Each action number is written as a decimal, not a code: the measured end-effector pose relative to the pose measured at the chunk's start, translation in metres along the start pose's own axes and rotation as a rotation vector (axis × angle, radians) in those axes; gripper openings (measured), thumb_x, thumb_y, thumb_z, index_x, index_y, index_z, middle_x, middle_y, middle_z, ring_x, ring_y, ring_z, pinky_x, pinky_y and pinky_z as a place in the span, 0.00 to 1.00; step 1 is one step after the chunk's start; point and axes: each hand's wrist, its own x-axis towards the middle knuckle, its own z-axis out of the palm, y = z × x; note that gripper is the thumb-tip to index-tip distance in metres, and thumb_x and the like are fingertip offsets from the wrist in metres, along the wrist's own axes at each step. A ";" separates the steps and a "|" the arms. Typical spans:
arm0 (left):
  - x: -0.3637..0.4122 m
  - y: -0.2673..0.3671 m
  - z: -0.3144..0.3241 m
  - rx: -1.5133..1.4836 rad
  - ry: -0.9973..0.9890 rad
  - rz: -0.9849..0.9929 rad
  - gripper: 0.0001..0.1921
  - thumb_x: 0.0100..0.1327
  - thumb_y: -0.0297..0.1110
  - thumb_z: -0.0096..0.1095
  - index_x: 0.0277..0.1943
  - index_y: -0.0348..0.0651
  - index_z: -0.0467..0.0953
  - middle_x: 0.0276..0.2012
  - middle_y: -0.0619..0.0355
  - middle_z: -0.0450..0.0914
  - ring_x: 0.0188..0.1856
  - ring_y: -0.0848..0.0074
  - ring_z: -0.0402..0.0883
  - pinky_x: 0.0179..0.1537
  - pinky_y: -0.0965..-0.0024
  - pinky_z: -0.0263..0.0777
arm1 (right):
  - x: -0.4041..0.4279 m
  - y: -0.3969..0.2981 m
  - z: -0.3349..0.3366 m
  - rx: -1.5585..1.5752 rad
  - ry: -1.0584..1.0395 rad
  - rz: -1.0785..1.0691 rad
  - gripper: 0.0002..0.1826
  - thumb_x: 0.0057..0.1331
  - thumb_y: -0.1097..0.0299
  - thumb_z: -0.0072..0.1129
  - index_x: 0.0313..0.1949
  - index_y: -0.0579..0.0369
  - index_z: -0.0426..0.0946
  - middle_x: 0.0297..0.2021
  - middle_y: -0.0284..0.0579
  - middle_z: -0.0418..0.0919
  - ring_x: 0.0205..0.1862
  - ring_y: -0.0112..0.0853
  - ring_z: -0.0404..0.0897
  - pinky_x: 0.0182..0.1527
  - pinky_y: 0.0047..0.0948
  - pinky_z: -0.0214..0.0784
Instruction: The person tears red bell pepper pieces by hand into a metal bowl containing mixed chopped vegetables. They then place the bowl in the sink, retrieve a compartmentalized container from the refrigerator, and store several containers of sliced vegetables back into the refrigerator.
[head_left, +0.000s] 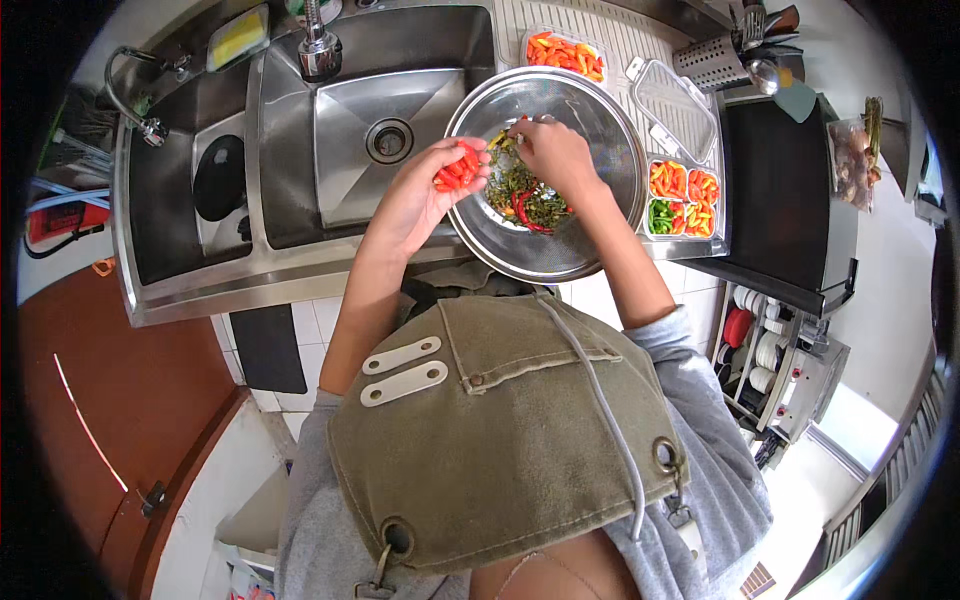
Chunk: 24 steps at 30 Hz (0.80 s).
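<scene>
My left hand (427, 187) is cupped around a handful of red chilli peppers (459, 169), palm up, at the left rim of a large stainless steel strainer bowl (551, 259). Inside the bowl lies a heap of green stems and leafy scraps (529, 196), with a few red and yellow chillies among them. My right hand (553, 150) reaches over the bowl from the right, fingertips bent down at the far edge of the heap. A yellow piece shows by those fingertips; whether they grip anything is hidden.
A double sink (390, 187) with faucet (319, 56) lies left. Behind the bowl stands a clear container of orange chillies (564, 56). To the right are a divided container of sorted chillies (682, 199), a clear lid (673, 109), a utensil holder (711, 64) and a black appliance (776, 195).
</scene>
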 end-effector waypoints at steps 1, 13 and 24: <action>0.000 0.000 0.001 -0.008 0.008 0.011 0.15 0.68 0.34 0.51 0.52 0.32 0.73 0.46 0.52 0.79 0.49 0.72 0.79 0.52 0.70 0.74 | 0.002 -0.001 0.003 -0.036 -0.006 -0.029 0.10 0.59 0.66 0.55 0.40 0.46 0.81 0.32 0.53 0.81 0.34 0.48 0.83 0.39 0.45 0.76; 0.000 -0.001 0.005 0.016 0.067 0.040 0.10 0.67 0.29 0.56 0.48 0.35 0.75 0.43 0.55 0.79 0.47 0.75 0.79 0.52 0.71 0.73 | -0.033 0.006 -0.030 1.091 -0.258 0.226 0.12 0.64 0.65 0.63 0.42 0.60 0.79 0.33 0.32 0.80 0.31 0.18 0.75 0.34 0.19 0.66; -0.002 -0.020 0.027 0.267 -0.082 -0.042 0.12 0.66 0.32 0.60 0.49 0.35 0.74 0.41 0.60 0.78 0.41 0.83 0.77 0.44 0.78 0.73 | -0.067 -0.030 -0.061 1.470 -0.313 0.298 0.08 0.61 0.73 0.65 0.39 0.56 0.77 0.28 0.28 0.76 0.25 0.12 0.66 0.28 0.15 0.58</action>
